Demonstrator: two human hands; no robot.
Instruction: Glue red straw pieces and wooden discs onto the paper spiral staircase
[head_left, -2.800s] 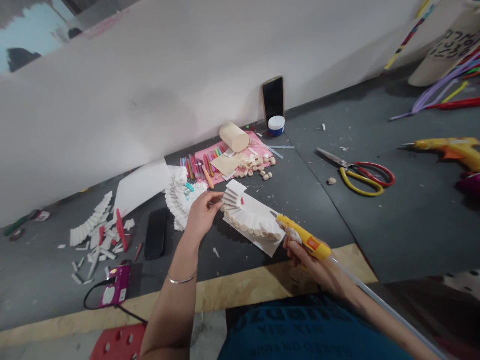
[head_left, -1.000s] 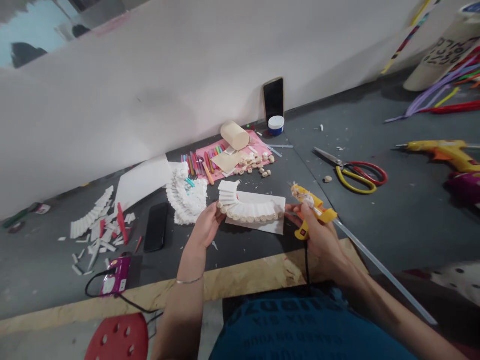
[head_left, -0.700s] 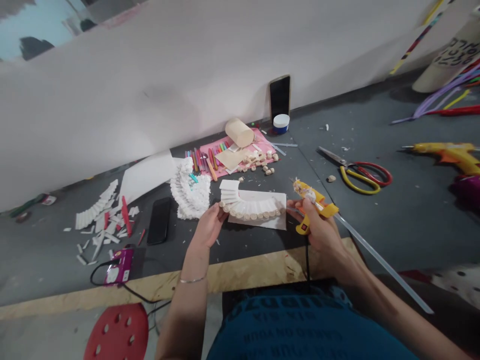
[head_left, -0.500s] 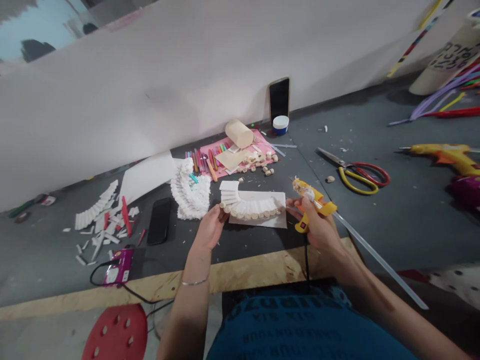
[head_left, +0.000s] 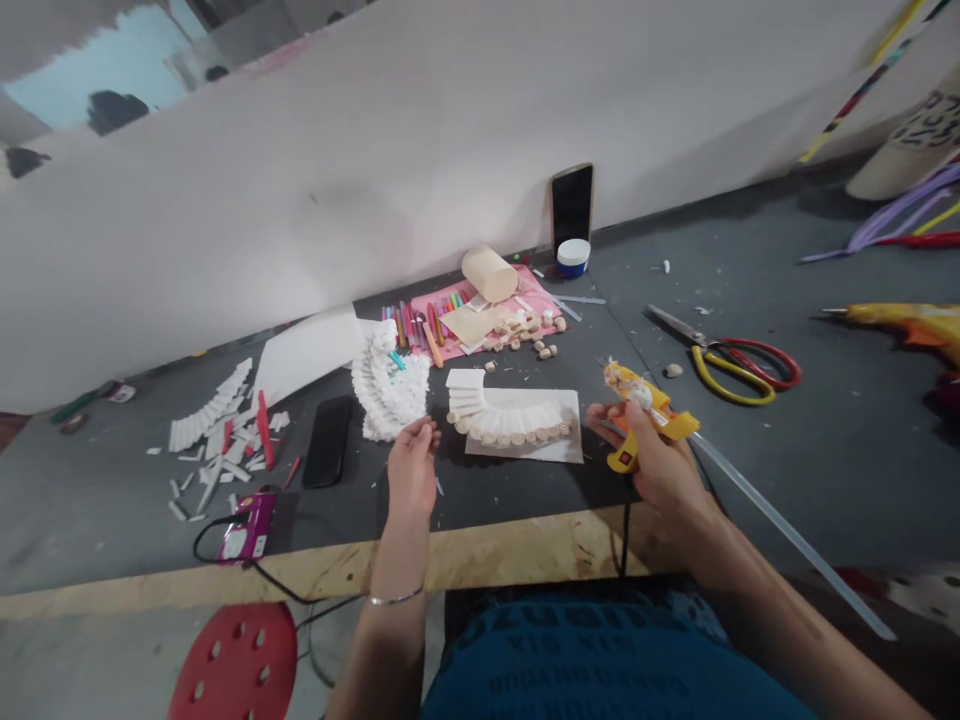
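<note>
A curved stair model of white paper steps on small wooden pegs [head_left: 504, 420] lies on a white card [head_left: 559, 448] on the grey table. My left hand [head_left: 412, 470] hovers just left of it, fingers loosely apart and holding nothing. My right hand [head_left: 651, 465] is closed round a small yellow glue gun [head_left: 643, 408] with a long clear glue stick [head_left: 787, 532] trailing back to the right. Its nozzle points up and away, to the right of the card.
A second white stair coil [head_left: 388, 384], a black phone [head_left: 327, 453], white paper strips [head_left: 216, 430], pens on a pink sheet [head_left: 480, 318], red-and-yellow scissors [head_left: 724, 356], another glue gun [head_left: 911, 324], a purple device with cable [head_left: 244, 530] and a red stool [head_left: 234, 665] surround the work.
My left hand has let go of the stair model's left end and drawn back. The model now lies flat on the table. My right hand keeps the glue gun, turned nozzle-up since earlier.
</note>
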